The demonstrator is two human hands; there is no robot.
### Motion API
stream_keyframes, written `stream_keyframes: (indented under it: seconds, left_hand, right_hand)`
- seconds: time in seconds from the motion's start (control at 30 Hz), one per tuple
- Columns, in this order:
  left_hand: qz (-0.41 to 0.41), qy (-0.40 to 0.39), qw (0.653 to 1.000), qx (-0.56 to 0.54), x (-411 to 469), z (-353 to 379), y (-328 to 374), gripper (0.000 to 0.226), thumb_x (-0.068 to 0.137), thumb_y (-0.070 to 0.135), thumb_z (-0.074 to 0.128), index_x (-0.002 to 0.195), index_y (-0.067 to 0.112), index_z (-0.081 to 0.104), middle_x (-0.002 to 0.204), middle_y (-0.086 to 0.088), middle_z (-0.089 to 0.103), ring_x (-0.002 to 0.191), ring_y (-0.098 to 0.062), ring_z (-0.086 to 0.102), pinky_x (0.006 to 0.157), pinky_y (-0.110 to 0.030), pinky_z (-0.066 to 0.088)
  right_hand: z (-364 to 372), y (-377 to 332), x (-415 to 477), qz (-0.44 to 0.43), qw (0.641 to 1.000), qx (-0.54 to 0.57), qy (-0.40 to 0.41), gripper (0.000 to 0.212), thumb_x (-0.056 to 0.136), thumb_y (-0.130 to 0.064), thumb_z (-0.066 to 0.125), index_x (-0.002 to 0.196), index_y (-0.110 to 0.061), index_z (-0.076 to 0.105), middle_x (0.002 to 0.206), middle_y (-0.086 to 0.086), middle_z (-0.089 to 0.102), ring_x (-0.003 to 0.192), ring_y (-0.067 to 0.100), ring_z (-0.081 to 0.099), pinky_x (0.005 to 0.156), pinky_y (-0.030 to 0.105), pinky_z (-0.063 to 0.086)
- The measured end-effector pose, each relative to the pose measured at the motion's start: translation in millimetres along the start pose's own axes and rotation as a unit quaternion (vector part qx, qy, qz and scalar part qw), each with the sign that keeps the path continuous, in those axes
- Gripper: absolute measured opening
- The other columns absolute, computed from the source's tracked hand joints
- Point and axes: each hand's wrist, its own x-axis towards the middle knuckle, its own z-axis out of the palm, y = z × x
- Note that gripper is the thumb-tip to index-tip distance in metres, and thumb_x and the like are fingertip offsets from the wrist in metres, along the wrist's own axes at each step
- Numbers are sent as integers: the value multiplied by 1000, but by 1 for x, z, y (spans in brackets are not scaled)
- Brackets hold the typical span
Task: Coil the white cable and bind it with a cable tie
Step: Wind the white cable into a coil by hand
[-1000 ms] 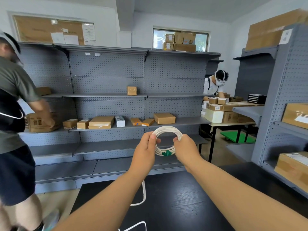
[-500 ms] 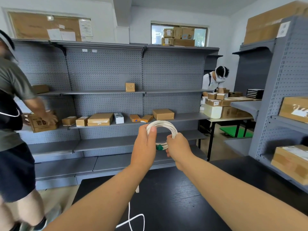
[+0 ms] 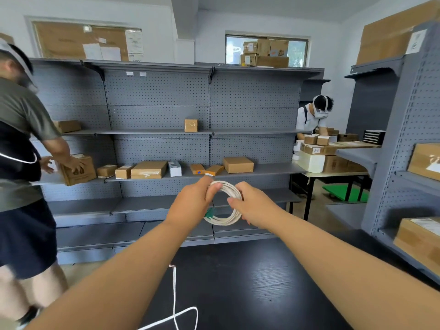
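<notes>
Item: white cable (image 3: 232, 206), part-coiled. Nearest, a loose tail (image 3: 175, 303) is trailing across the dark table (image 3: 250, 282) and hanging toward the camera, not yet wound in. Above the table's far edge, the left hand (image 3: 190, 202) is pinching the top of the coil, fingers closed on the strands; the right hand (image 3: 252, 207) is gripping the coil's right side. A green piece (image 3: 210, 213) is showing at the coil's lower left; whether it is the tie cannot be told. Judged: coiling mostly done, binding outstanding. Beyond: grey shelving (image 3: 162, 110) carrying cartons.
</notes>
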Motion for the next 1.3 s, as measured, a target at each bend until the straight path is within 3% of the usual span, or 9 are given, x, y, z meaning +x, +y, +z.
stream_keyframes:
  seconds: [0.23,0.53,0.73,0.8,0.93,1.03,1.13,1.2,1.3]
  left_hand:
    - [-12,-15,999,41,6,3,12,46,93,51,32,95,13,57,70,-7,60,73,-31,58,64,-41,44]
    - [-184,25,975,-120,0,25,23,63,84,65,30,84,10,59,74,-6,65,73,-22,59,67,-37,45]
    - [-271,-25,891,-363,-7,28,32,64,91,61,18,95,20,67,86,-8,67,74,-22,60,72,-35,47]
    - [-248,-41,892,-375,-12,30,32,54,92,58,26,99,22,65,93,-7,67,76,-22,61,70,-34,48]
    - [-219,-25,935,-277,-17,38,31,24,87,43,57,94,20,59,85,-1,64,68,-11,65,60,-23,51]
    - [-211,-26,951,-225,-15,39,31,20,89,32,58,79,15,57,64,0,56,49,-6,62,62,-29,47]
    - [-189,-49,972,-134,-14,36,30,15,90,25,56,84,12,57,64,-2,60,45,-1,58,57,-23,45]
    - [-148,-64,986,-41,-12,34,31,12,91,23,54,87,12,55,67,-2,62,50,-4,59,51,-15,43]
    - [-71,-88,987,110,-10,34,38,15,93,22,48,89,8,54,81,-12,64,73,-25,60,63,-29,44]
  right_hand:
    - [-9,6,2,4,1000,-16,-23,15,94,-23,45,80,-19,45,71,4,58,45,12,51,42,21,39]
    - [-7,22,4,86,995,53,-4,14,94,-19,44,91,-7,52,70,10,59,44,16,51,45,24,40]
    - [-3,34,4,135,982,132,3,15,94,-14,45,94,-2,55,89,20,64,52,19,52,57,32,47]
    - [-3,38,4,153,974,165,2,16,94,-14,46,99,-2,55,86,18,61,51,18,50,54,30,45]
    - [-2,41,-1,149,969,196,2,10,94,-15,45,93,-8,52,79,12,56,50,16,48,48,25,42]
    - [0,43,-4,97,985,142,-8,10,94,-20,44,89,-14,49,88,13,61,54,16,51,48,27,44]
    - [-4,44,-7,48,996,69,-27,13,90,-21,52,97,-11,50,91,11,60,67,21,54,56,32,46]
    - [-7,45,-8,12,999,6,-34,15,87,-19,55,97,-11,49,85,6,56,74,22,54,62,34,43]
    - [-10,44,-10,-33,997,-64,-22,10,88,-16,51,95,-14,44,88,5,55,80,25,53,66,36,42]
